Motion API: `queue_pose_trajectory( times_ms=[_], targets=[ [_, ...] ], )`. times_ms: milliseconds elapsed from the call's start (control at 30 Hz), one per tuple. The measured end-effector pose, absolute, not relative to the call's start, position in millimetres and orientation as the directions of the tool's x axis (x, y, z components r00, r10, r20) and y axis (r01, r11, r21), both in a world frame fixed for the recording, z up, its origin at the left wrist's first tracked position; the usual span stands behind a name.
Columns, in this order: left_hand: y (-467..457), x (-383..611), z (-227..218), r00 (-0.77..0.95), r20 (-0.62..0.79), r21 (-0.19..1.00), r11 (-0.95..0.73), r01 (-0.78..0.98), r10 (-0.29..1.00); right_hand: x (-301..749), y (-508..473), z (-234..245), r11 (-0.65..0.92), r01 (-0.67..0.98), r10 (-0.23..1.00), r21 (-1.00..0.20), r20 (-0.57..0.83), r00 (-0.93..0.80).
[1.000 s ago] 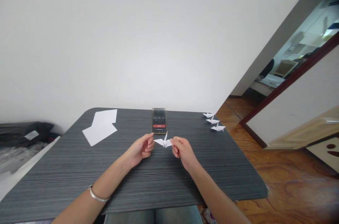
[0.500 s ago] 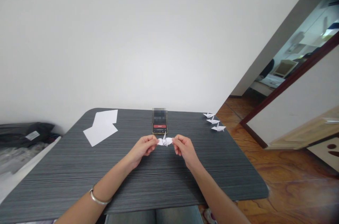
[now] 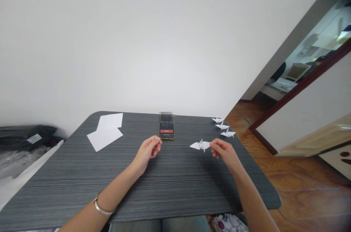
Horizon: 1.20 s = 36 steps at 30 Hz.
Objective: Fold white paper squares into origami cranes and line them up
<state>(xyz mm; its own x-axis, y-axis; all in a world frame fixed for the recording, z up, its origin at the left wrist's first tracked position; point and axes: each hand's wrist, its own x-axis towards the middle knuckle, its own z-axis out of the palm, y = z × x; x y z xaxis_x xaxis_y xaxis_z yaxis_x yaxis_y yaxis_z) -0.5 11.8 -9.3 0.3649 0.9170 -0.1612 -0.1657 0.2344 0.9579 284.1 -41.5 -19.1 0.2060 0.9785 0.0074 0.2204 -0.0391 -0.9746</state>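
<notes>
Left hand (image 3: 148,150) off paper crane (image 3: 201,145) — right hand (image 3: 225,152) alone pinches one wing (image 3: 206,145).
Crane now over the surface (image 3: 164,188), nearer three folded cranes (image 3: 222,126); left curled, empty — two-handed wing work seems done.

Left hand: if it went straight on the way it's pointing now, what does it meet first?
Most likely the phone, just ahead of the fingertips of the left hand. The hand's height above the table is unclear, so it might pass over instead.
</notes>
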Motion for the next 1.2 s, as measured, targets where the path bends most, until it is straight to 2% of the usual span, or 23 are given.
queue_pose_trajectory(
  times_ms=[133, 233, 367, 1200],
  targets=[
    [12.1, 0.4, -10.7, 0.388, -0.160, 0.954, 0.243, -0.176, 0.908, 349.2, -49.4, -42.4, -0.102, 0.247, 0.935, -0.964, -0.008, 0.355],
    [12.6, 1.8, -10.8, 0.382, -0.167, 0.952, 0.249, -0.177, 0.909, 392.2, -55.1, -59.1, -0.100, 0.206, 0.886, -0.973, 0.007, 0.463],
    [13.5, 3.7, -10.6, 0.369, -0.171, 0.955, 0.246, -0.168, 0.914, 431.2, -58.9, -74.2, -0.131, 0.239, 0.850, -0.962, 0.015, 0.526],
    [16.6, 8.7, -10.9, 0.350, -0.219, 0.949, 0.282, -0.141, 0.911, 479.4, -36.9, -77.7, -0.265, 0.248, 0.915, -0.932, -0.162, 0.369]
  ],
)
